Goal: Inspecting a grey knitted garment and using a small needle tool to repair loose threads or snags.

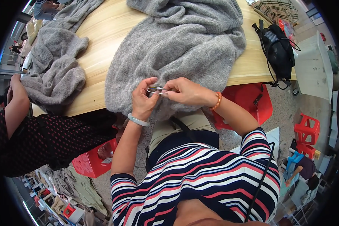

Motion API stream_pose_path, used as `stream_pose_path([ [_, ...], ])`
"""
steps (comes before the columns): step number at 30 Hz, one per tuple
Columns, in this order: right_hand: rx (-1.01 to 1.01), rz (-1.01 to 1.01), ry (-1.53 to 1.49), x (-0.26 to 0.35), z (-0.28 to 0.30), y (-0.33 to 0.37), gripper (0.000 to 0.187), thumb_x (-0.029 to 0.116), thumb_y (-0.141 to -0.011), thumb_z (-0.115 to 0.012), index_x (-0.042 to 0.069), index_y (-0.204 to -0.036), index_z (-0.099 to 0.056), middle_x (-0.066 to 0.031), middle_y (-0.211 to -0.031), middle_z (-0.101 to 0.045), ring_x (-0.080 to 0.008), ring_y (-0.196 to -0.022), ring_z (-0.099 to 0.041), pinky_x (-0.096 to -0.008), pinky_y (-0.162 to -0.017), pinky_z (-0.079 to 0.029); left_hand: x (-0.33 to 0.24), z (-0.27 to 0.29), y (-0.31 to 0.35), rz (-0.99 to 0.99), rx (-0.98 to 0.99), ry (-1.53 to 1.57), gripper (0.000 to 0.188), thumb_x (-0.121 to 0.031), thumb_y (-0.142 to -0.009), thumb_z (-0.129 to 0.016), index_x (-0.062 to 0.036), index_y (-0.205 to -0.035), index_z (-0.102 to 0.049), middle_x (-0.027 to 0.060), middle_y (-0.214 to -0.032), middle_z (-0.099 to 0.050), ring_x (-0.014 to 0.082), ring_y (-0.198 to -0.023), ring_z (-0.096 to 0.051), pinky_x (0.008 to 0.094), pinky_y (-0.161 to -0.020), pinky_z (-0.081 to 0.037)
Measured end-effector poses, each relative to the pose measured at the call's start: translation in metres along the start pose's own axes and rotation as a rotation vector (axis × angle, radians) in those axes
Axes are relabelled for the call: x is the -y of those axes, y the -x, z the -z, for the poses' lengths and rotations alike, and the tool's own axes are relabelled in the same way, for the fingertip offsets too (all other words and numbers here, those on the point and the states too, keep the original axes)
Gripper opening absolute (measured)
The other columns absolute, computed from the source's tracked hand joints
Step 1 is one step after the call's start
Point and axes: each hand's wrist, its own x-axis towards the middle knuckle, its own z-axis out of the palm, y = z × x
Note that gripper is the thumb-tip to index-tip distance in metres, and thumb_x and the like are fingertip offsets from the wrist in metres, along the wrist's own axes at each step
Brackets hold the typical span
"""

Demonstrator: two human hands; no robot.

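Both hands pinch a thin metal tool (157, 90) over the grey sweater (177, 49): left hand (143, 101) curled, right hand (184, 91) closed (table (109, 34) beneath).

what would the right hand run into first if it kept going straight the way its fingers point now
Probably the left hand: the right hand points leftward along the thin metal tool held between them, over the grey knitted sweater. Depth is unclear.

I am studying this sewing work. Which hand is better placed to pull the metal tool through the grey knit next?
Probably the right hand: it pinches the thin metal tool at its end, while the left hand presses the grey knit.
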Motion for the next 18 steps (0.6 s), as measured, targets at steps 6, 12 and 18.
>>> stream_pose_path([
  [6, -0.228, 0.119, -0.265, 0.017, 0.018, -0.009, 0.023, 0.022, -0.092, -0.070, 0.001, -0.097, -0.064, 0.0013, -0.081, -0.063, -0.0068, -0.073, -0.058, -0.0245, -0.064, -0.047, -0.012, 0.003, 0.005, -0.078, 0.088, -0.186, 0.040, 0.005, -0.083, -0.065, 0.0018, -0.123, -0.059, 0.0049, -0.109, -0.067, 0.0127, -0.099, -0.063, 0.0264, -0.089, -0.049],
  [12, -0.444, 0.189, 0.427, -0.036, 0.051, -0.003, 0.024, 0.020, -0.084, -0.075, 0.004, -0.099, -0.065, -0.0119, -0.093, -0.066, -0.0269, -0.077, -0.067, -0.0361, -0.068, -0.053, -0.020, 0.046, 0.012, -0.227, 0.020, -0.623, 0.036, 0.007, -0.074, -0.059, -0.0003, -0.110, -0.065, 0.0137, -0.097, -0.065, 0.0275, -0.092, -0.064, 0.0346, -0.082, -0.051],
  [18, -0.483, 0.206, 0.410, -0.026, 0.051, 0.028, 0.018, 0.009, -0.083, -0.074, 0.003, -0.096, -0.064, -0.0109, -0.094, -0.065, -0.0257, -0.080, -0.069, -0.0334, -0.071, -0.055, -0.032, 0.042, 0.022, -0.411, 0.003, -0.855, 0.038, 0.009, -0.071, -0.062, -0.0016, -0.108, -0.064, 0.0141, -0.099, -0.060, 0.0343, -0.096, -0.058, 0.0415, -0.085, -0.047],
])
